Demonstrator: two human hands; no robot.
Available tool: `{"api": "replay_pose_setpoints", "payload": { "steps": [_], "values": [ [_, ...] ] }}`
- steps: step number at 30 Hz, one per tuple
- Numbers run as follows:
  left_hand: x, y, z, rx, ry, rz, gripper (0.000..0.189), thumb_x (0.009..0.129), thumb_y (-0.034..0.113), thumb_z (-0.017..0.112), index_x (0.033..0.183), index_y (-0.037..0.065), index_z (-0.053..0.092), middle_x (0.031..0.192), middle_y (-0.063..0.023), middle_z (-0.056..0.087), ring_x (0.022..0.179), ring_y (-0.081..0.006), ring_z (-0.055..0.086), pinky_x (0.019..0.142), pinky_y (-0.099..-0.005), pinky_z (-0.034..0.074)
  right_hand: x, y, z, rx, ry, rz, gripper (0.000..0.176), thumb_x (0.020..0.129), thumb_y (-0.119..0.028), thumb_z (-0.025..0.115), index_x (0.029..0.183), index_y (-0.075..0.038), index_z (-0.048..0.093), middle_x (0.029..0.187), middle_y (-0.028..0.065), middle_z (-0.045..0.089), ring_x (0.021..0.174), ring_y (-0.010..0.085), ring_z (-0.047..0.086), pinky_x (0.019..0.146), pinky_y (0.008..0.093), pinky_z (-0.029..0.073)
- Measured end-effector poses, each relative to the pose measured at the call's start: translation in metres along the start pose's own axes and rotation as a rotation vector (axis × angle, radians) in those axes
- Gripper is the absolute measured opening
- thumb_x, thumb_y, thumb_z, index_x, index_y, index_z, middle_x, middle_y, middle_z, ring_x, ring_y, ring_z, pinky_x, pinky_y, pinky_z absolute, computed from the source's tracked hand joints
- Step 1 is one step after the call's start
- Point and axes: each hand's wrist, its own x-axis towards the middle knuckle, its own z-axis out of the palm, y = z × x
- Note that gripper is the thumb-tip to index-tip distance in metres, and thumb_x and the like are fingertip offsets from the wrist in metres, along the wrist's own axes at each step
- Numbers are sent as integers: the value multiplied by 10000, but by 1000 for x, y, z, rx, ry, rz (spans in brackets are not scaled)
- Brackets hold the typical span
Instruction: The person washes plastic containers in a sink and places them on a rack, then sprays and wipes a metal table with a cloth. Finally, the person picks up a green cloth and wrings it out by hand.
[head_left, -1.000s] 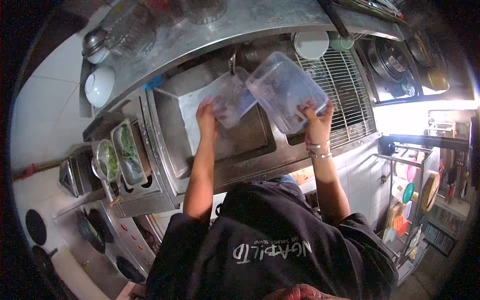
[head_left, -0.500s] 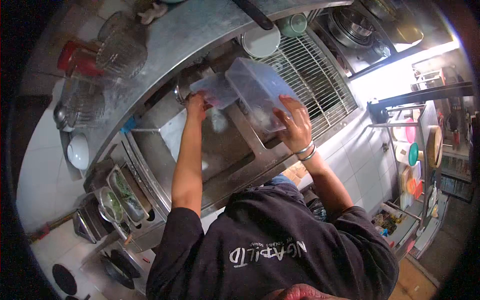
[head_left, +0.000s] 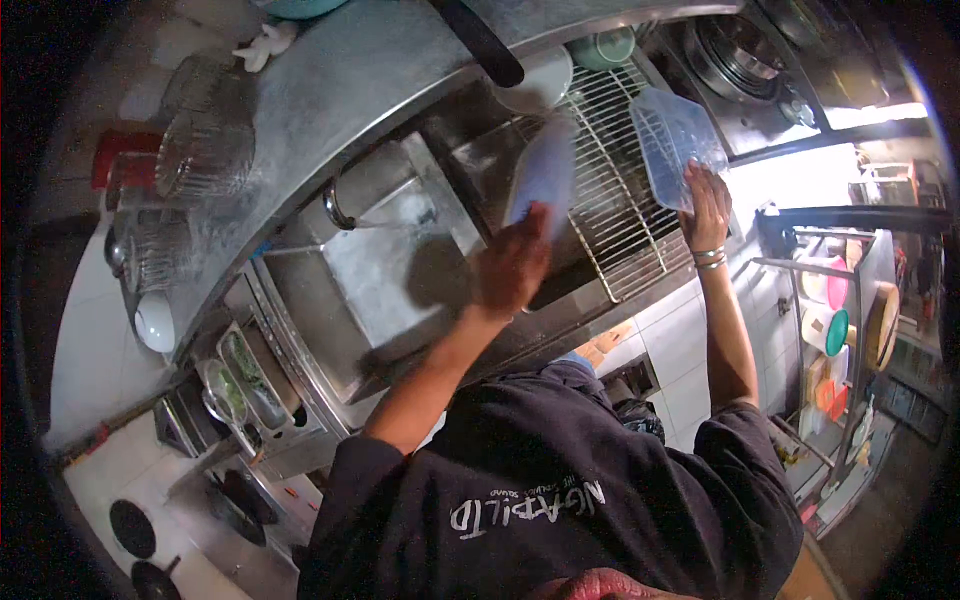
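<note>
My left hand [head_left: 512,265] is closed on the end of a clear plastic lid [head_left: 545,168], blurred by motion and held above the divider between the sink and the wire rack. A clear plastic container [head_left: 672,145] stands tilted over the right part of the wire rack [head_left: 615,190], and my right hand [head_left: 706,200], with metal bangles at the wrist, holds its near edge. Water runs from the curved faucet [head_left: 338,205] into the steel sink [head_left: 390,290].
A white bowl [head_left: 535,80] and a green bowl [head_left: 604,47] sit at the rack's far end. Steel bowls [head_left: 735,58] lie beyond it. Glassware [head_left: 205,155] stands on the left. A dark handle [head_left: 480,42] overhangs the steel ledge [head_left: 335,85].
Both hands have moved right, away from the sink. The container has gone from over the divider to the rack's right side, and the lid has swung from the faucet toward the rack.
</note>
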Motion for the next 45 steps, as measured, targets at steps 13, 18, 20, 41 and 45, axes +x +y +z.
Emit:
{"api": "replay_pose_setpoints", "payload": {
  "steps": [13, 18, 20, 41, 45],
  "values": [
    [-4, 37, 207, 301, -427, 298, 507, 835, 156, 534, 1336, 86, 506, 1405, -175, 456, 1160, -341, 521, 850, -447, 505, -79, 43, 24, 4, -279, 83, 690, 672, -86, 674, 1326, -134, 459, 1423, 121, 436, 1348, 325, 363, 1143, 499, 240],
    [-10, 39, 217, -63, -778, 348, 462, 888, 251, 559, 1309, 64, 522, 1427, -139, 439, 1267, -291, 443, 938, -430, 455, -73, 13, 16, 15, -575, 271, 780, 727, -80, 654, 1440, -153, 346, 1529, 162, 237, 1424, 357, 189, 1157, 515, 166],
    [5, 37, 155, -290, -813, 293, 436, 912, 351, 550, 1220, 44, 581, 1332, -139, 533, 1212, -292, 504, 963, -425, 437, -58, -9, 7, 20, -520, 193, 860, 673, 20, 608, 1464, -126, 302, 1528, 261, 152, 1415, 450, 127, 1145, 566, 131],
    [-461, 175, -68, 26, 542, -1870, 451, 932, 394, 562, 1185, 23, 609, 972, -187, 672, 862, -266, 659, 785, -354, 503, 193, -304, 339, 1759, -795, 717, 273, 948, -334, 509, 1000, -86, 610, 815, 78, 588, 710, 178, 554, 645, 345, 480],
    [-514, 325, 19, -205, 836, -2289, 466, 917, 421, 568, 1148, 22, 633, 995, -187, 686, 948, -269, 660, 821, -371, 504, 223, -261, 359, 1209, -546, 353, 318, 936, -361, 523, 1052, -70, 582, 897, 106, 562, 800, 211, 527, 713, 367, 452]
  ]
}}
